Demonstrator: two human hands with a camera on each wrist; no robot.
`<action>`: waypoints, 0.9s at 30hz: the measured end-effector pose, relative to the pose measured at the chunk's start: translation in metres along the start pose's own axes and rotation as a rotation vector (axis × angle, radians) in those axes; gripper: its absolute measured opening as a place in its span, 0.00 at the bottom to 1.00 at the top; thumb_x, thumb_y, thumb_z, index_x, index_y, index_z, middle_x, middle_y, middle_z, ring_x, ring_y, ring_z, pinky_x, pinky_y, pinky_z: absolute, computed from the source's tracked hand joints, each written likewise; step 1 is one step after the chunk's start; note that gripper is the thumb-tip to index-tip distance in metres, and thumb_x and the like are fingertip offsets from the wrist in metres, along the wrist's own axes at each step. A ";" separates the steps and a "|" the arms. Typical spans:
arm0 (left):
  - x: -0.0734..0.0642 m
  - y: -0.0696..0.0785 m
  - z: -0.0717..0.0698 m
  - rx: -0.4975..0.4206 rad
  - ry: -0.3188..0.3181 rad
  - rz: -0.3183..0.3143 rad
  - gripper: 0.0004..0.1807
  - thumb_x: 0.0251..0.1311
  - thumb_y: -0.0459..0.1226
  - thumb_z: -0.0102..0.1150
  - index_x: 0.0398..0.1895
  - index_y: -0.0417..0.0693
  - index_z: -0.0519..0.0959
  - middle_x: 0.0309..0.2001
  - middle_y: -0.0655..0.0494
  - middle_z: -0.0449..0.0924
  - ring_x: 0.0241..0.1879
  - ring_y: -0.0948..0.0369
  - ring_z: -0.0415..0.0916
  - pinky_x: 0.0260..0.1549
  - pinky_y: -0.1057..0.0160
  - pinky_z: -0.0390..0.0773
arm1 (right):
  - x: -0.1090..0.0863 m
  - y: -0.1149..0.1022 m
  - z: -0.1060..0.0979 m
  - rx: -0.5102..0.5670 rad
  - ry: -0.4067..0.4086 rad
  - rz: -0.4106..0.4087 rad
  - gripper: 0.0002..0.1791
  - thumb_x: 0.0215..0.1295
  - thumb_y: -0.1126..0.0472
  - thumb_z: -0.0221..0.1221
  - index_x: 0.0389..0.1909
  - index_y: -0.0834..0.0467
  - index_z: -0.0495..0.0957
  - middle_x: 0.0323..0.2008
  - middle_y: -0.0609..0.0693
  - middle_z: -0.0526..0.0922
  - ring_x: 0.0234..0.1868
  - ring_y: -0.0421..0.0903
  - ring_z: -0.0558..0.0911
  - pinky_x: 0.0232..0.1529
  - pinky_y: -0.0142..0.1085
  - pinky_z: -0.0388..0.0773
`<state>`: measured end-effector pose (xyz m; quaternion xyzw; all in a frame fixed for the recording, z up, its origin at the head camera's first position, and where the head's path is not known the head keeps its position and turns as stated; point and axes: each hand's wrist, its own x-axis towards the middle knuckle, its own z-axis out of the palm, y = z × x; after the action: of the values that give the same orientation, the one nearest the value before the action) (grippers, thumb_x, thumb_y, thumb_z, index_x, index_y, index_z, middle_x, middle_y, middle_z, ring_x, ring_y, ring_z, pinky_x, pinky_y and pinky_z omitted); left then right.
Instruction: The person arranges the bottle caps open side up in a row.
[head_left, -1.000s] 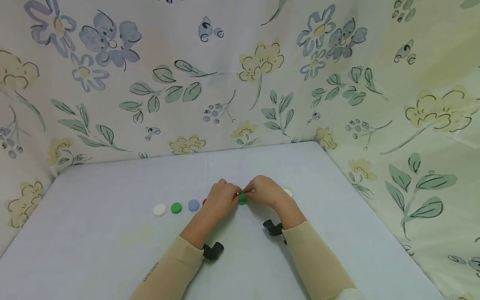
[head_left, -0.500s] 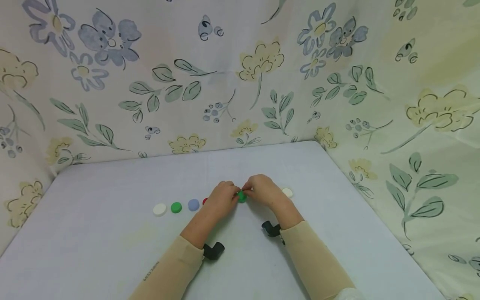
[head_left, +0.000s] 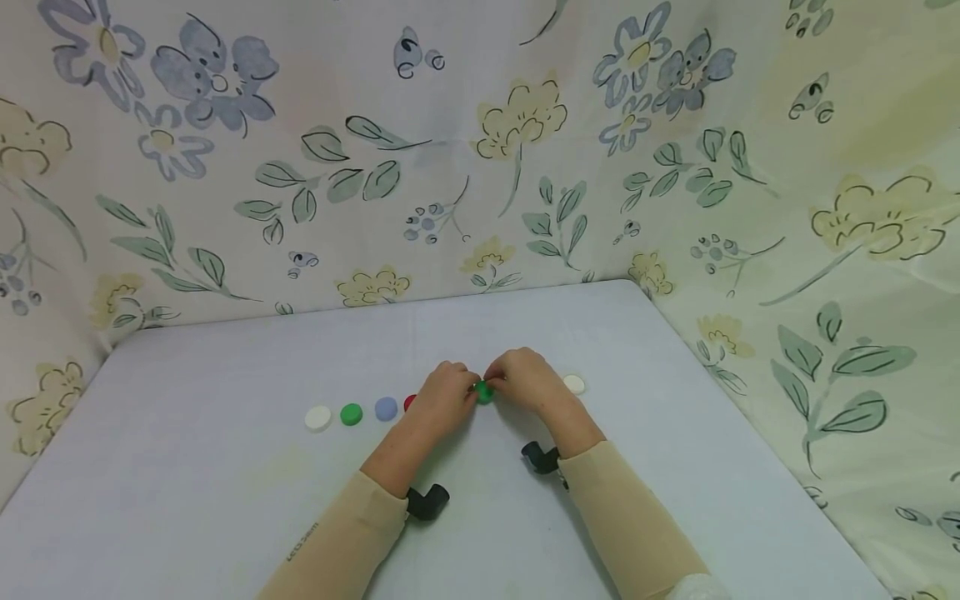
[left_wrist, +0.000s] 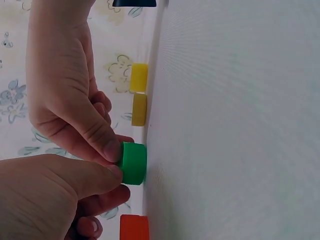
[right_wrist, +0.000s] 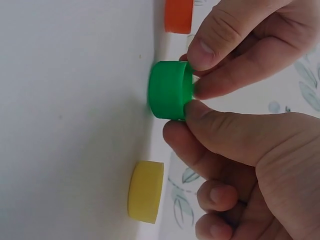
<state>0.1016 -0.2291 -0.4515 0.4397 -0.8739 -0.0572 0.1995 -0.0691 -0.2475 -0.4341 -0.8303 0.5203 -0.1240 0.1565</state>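
Observation:
Between both hands a green bottle cap (head_left: pixel 484 393) sits low at the white table, its hollow side up in the right wrist view. My left hand (head_left: pixel 446 398) pinches one side of its rim (left_wrist: pixel 125 172) between thumb and finger. From the opposite side, my right hand (head_left: pixel 527 382) pinches the rim with thumb and forefinger, its other fingers curled in. The fingertips of the two hands nearly meet at the cap. An orange-red cap (right_wrist: pixel 178 16) lies on the left hand's side. A yellow cap (right_wrist: pixel 146 192) is on the right hand's side.
To the left, a white cap (head_left: pixel 318 418), a second green cap (head_left: pixel 351 414), a blue cap (head_left: pixel 386 408) and a partly hidden red cap (head_left: pixel 409 402) form a row. Another white cap (head_left: pixel 573 384) lies beyond the right hand. Floral cloth (head_left: pixel 450 167) hangs behind the table (head_left: pixel 262 517).
The right hand has shifted slightly left, and the green cap sits a little farther from me with more of it showing. Both hands still hold it; the other caps lie as before.

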 end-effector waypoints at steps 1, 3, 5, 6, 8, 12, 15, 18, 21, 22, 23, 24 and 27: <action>0.000 0.000 -0.001 0.004 -0.007 -0.008 0.06 0.55 0.29 0.59 0.24 0.46 0.80 0.20 0.59 0.67 0.25 0.59 0.63 0.29 0.64 0.65 | 0.000 -0.001 0.000 0.004 0.005 -0.005 0.05 0.60 0.60 0.63 0.35 0.53 0.87 0.34 0.41 0.84 0.42 0.41 0.80 0.45 0.35 0.74; -0.001 0.000 -0.003 0.011 -0.020 -0.021 0.07 0.55 0.28 0.58 0.22 0.47 0.80 0.19 0.59 0.66 0.24 0.58 0.62 0.28 0.64 0.64 | 0.000 -0.001 0.000 0.015 0.008 -0.012 0.05 0.60 0.61 0.63 0.34 0.53 0.87 0.33 0.41 0.84 0.42 0.41 0.80 0.45 0.35 0.74; -0.002 0.000 -0.004 0.025 -0.031 -0.028 0.09 0.55 0.28 0.57 0.20 0.48 0.78 0.18 0.59 0.65 0.23 0.59 0.62 0.27 0.64 0.63 | 0.000 -0.001 0.000 0.010 0.017 -0.012 0.05 0.60 0.60 0.63 0.35 0.53 0.86 0.34 0.41 0.84 0.42 0.41 0.80 0.45 0.34 0.73; -0.002 0.001 -0.005 0.032 -0.035 -0.030 0.09 0.55 0.28 0.57 0.20 0.48 0.78 0.19 0.59 0.65 0.23 0.59 0.61 0.27 0.64 0.63 | -0.001 -0.001 -0.001 0.005 0.022 -0.005 0.05 0.60 0.60 0.63 0.35 0.53 0.86 0.34 0.40 0.84 0.42 0.40 0.80 0.45 0.34 0.73; -0.002 0.002 -0.007 0.043 -0.039 -0.040 0.08 0.55 0.28 0.57 0.22 0.47 0.79 0.20 0.58 0.68 0.24 0.59 0.62 0.27 0.64 0.64 | -0.001 0.000 -0.002 -0.003 0.038 0.012 0.06 0.61 0.59 0.62 0.37 0.52 0.86 0.35 0.40 0.84 0.42 0.40 0.80 0.45 0.34 0.73; -0.003 0.003 -0.010 0.056 -0.065 -0.098 0.06 0.57 0.30 0.56 0.32 0.45 0.83 0.27 0.57 0.75 0.29 0.59 0.66 0.33 0.64 0.69 | -0.005 0.002 -0.007 0.006 0.052 0.053 0.07 0.62 0.59 0.61 0.39 0.52 0.85 0.38 0.41 0.83 0.44 0.40 0.79 0.47 0.35 0.73; -0.005 0.003 -0.020 0.069 -0.077 -0.125 0.08 0.58 0.32 0.58 0.38 0.44 0.84 0.32 0.55 0.78 0.33 0.58 0.70 0.37 0.62 0.71 | -0.007 -0.003 -0.012 0.018 0.032 0.040 0.08 0.63 0.60 0.60 0.41 0.54 0.85 0.39 0.43 0.83 0.45 0.42 0.78 0.48 0.37 0.73; -0.010 -0.001 -0.032 0.041 -0.083 -0.157 0.09 0.59 0.34 0.59 0.42 0.44 0.83 0.35 0.56 0.79 0.37 0.57 0.71 0.40 0.61 0.72 | -0.011 -0.009 -0.015 0.023 -0.006 0.035 0.10 0.64 0.60 0.59 0.43 0.54 0.84 0.39 0.44 0.82 0.45 0.43 0.78 0.48 0.38 0.73; -0.019 -0.007 -0.043 -0.028 -0.083 -0.227 0.11 0.60 0.35 0.57 0.44 0.45 0.82 0.37 0.58 0.78 0.40 0.58 0.69 0.41 0.62 0.72 | -0.014 -0.016 -0.018 0.036 -0.039 0.058 0.11 0.64 0.59 0.58 0.44 0.54 0.84 0.37 0.42 0.81 0.43 0.43 0.76 0.46 0.38 0.74; -0.022 -0.010 -0.046 -0.045 -0.080 -0.248 0.11 0.60 0.35 0.56 0.44 0.45 0.82 0.38 0.58 0.78 0.41 0.59 0.69 0.42 0.62 0.72 | -0.014 -0.020 -0.019 0.040 -0.042 0.069 0.11 0.63 0.59 0.59 0.44 0.53 0.83 0.37 0.42 0.80 0.43 0.42 0.76 0.45 0.38 0.74; -0.026 -0.013 -0.049 -0.054 -0.079 -0.267 0.12 0.60 0.35 0.56 0.45 0.46 0.82 0.39 0.59 0.78 0.41 0.59 0.69 0.42 0.62 0.72 | -0.014 -0.024 -0.020 0.045 -0.045 0.073 0.11 0.63 0.59 0.59 0.45 0.53 0.83 0.36 0.42 0.80 0.42 0.42 0.76 0.45 0.38 0.74; -0.028 -0.016 -0.052 -0.063 -0.079 -0.275 0.12 0.59 0.35 0.56 0.45 0.45 0.82 0.39 0.59 0.78 0.42 0.59 0.69 0.43 0.62 0.72 | -0.012 -0.029 -0.020 0.046 -0.047 0.068 0.11 0.63 0.59 0.59 0.45 0.54 0.83 0.36 0.42 0.80 0.41 0.43 0.75 0.44 0.38 0.74; -0.035 -0.022 -0.056 -0.079 -0.094 -0.260 0.12 0.56 0.34 0.59 0.44 0.44 0.82 0.38 0.56 0.78 0.42 0.58 0.69 0.42 0.59 0.71 | -0.004 -0.045 -0.018 0.043 -0.070 0.036 0.11 0.61 0.60 0.60 0.44 0.54 0.84 0.35 0.43 0.80 0.39 0.43 0.76 0.42 0.37 0.74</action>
<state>0.1593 -0.2100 -0.4165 0.5379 -0.8149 -0.1374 0.1663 -0.0407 -0.2278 -0.3999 -0.8211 0.5265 -0.1031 0.1948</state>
